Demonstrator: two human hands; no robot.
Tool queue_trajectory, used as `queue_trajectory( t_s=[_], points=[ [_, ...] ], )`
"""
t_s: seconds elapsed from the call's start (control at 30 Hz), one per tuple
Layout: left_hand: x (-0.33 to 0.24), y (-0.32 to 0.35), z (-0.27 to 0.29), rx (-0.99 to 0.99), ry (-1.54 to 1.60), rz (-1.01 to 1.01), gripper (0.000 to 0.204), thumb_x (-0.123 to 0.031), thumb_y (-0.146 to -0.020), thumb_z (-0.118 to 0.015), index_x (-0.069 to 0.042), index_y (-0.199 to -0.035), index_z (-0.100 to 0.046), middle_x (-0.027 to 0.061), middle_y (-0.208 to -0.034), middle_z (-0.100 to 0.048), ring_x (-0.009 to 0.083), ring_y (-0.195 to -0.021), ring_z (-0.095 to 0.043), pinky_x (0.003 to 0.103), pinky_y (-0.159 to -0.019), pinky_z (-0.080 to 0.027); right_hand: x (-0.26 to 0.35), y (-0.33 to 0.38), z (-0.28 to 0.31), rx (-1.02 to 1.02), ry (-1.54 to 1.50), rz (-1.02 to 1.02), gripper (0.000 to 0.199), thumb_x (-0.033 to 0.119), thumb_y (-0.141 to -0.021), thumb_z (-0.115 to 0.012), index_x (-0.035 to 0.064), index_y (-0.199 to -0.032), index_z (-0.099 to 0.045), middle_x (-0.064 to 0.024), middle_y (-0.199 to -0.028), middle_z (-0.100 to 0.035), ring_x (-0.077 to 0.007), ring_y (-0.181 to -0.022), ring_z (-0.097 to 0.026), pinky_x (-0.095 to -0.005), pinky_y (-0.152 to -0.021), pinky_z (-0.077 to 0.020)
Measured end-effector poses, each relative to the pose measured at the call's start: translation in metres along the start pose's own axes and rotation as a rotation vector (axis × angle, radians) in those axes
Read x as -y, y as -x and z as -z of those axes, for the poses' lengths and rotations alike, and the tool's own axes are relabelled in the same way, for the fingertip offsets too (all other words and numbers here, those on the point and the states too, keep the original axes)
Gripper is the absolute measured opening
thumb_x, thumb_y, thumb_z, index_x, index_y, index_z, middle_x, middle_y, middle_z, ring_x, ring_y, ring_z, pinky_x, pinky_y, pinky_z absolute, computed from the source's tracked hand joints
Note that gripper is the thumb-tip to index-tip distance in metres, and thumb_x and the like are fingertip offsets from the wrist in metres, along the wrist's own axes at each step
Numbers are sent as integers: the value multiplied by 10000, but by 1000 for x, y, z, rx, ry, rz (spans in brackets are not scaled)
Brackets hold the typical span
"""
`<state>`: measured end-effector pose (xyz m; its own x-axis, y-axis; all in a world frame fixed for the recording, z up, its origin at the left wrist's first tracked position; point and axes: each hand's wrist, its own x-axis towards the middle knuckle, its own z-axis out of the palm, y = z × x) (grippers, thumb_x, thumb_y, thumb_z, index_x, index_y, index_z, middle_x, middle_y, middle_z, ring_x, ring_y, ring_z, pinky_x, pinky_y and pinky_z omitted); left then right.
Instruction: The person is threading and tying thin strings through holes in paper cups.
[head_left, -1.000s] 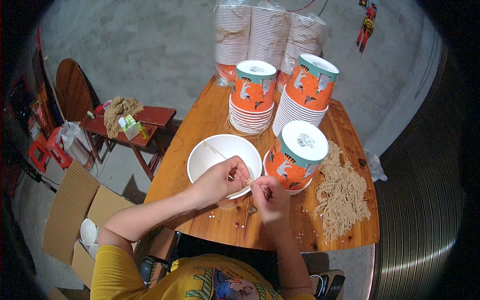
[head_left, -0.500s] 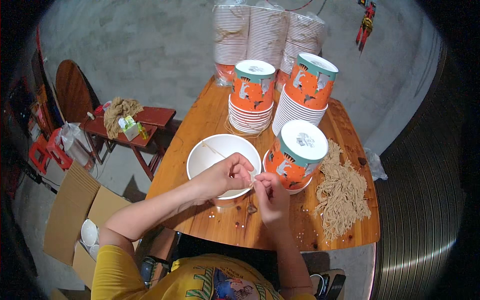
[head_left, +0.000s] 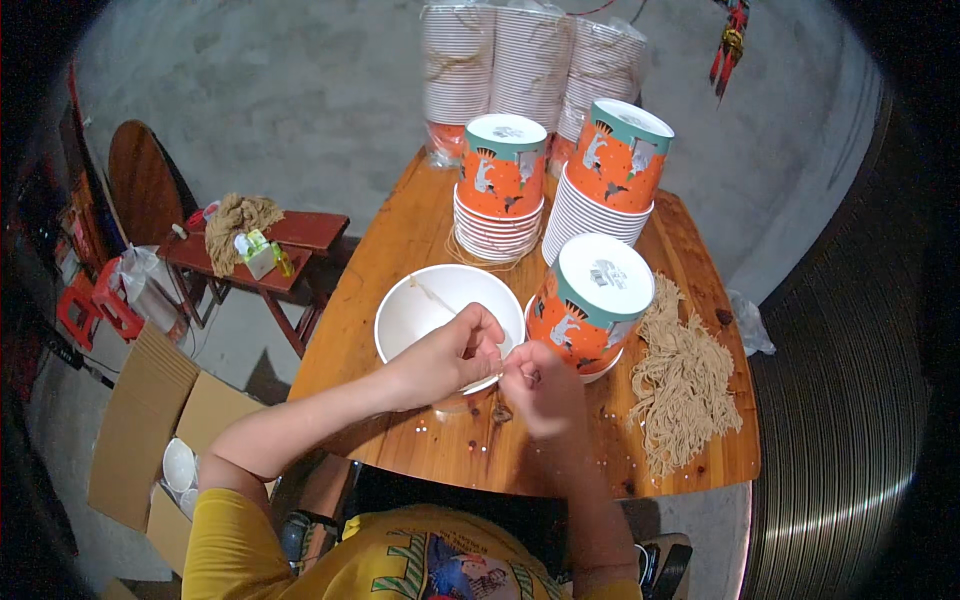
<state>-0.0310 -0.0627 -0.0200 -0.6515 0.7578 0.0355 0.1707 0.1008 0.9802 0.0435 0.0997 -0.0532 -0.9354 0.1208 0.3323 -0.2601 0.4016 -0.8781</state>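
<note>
Above the near rim of a white-lined paper bucket (head_left: pixel 400 310), my left hand (head_left: pixel 450 355) is closed in a pinch. From its fingers a thin tan cord (head_left: pixel 432 297) runs up and left across the bucket's mouth. My right hand (head_left: pixel 543 385), slightly blurred, is curled just beside the left fingertips and seems to pinch the same cord's end. The cord between the hands is too fine to make out clearly. To the right, an upturned orange and green paper bucket (head_left: pixel 585 310) stands close to my right hand.
A heap of tan cords (head_left: pixel 690 390) lies on the wooden table (head_left: pixel 340 400) at right. Behind are two stacks of upturned buckets (head_left: pixel 500 185) (head_left: pixel 605 185) and tall wrapped stacks (head_left: pixel 530 70). Small white beads dot the near edge. A cardboard box (head_left: pixel 140 440) and red bench (head_left: pixel 310 232) stand left.
My right hand has turned over, its fingers curling in and its wrist swinging slightly right. My left hand stays nearly in place. The whole view has shifted slightly.
</note>
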Motion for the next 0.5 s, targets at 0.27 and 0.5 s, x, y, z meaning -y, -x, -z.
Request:
queue_trajectory(
  t_s=[0.27,0.5],
  points=[
    [2,0,2,-4,-45,-26,172,-59,-920,-554,-47,-1026,-419,-20,-829,-452,54,-768,-441,202,-714,-407,8,-3,16,181,-480,-292,125,150,-921,-514,54,-910,-594,80,-636,-439,-7,-532,-370,-188,-472,-281],
    [-7,2,-1,10,-22,-10,199,-50,-914,-550,-40,-1069,-424,-11,-841,-468,62,-774,-450,211,-716,-415,1,10,3,-22,-54,126,88,34,-879,-600,51,-944,-542,15,-675,-504,-62,-584,-480,-238,-525,-400]
  ],
)
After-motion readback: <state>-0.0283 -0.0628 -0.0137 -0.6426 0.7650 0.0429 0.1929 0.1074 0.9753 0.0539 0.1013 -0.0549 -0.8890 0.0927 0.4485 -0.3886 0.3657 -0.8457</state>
